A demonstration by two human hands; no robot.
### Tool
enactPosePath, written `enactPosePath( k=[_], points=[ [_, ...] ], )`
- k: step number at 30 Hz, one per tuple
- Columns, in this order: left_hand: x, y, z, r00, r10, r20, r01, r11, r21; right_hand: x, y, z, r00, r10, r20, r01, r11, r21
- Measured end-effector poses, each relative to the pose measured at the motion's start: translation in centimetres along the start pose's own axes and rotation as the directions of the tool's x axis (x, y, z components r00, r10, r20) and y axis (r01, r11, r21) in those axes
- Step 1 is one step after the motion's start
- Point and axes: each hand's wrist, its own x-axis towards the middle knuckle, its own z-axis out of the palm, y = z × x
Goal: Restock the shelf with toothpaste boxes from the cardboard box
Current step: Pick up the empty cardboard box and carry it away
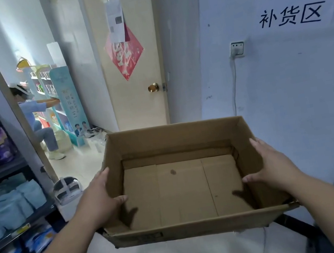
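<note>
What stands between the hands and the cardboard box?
Nothing visible. The left hand and right hand hold the cardboard box by its side walls, thumbs hooked inside. It looks empty.

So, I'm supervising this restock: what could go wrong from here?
The brown open cardboard box shows only a bare bottom, so nothing may remain to shelve. The left hand and right hand grip its side walls, which could buckle. The white headset down at the left is a trip hazard.

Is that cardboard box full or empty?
Empty. The open top of the cardboard box shows only its bare brown floor, with nothing inside.
</note>
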Motion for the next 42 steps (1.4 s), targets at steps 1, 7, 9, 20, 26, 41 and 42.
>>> enactPosePath(
  k=[1,7,9,20,26,41,42],
  points=[
    [2.4,-0.5,-0.2,1.0,0.006,0.018,-0.006,1.0,0.001,1.4,-0.8,0.6,1.0,0.017,0.004,-0.017,1.0,0.005],
    [14.7,-1.3,-1.1,0.989,0.105,0.1,-0.112,0.991,0.069,8.7,-4.0,3.5,0.995,0.096,-0.023,-0.096,0.995,-0.009],
    [17.7,-0.7,-0.7,0.982,0.144,0.122,-0.156,0.984,0.088,10.5,-4.0,3.9,0.993,0.116,-0.036,-0.117,0.993,-0.005],
    [29.7,6.0,6.8,0.952,0.217,0.215,-0.247,0.961,0.127,19.5,1.6,4.3,0.969,0.24,-0.065,-0.239,0.971,0.029],
    [37.1,13.3,13.4,0.931,0.295,0.214,-0.324,0.94,0.112,27.2,8.2,2.4,0.953,0.278,-0.121,-0.274,0.961,0.046],
    [54.0,19.6,34.0,0.83,0.393,0.396,-0.445,0.894,0.045,39.7,20.1,9.5,0.836,0.537,-0.108,-0.532,0.843,0.078],
    [54.7,19.5,35.5,0.821,0.39,0.417,-0.445,0.895,0.04,40.1,20.7,10.5,0.823,0.557,-0.107,-0.551,0.83,0.083]
  ],
)
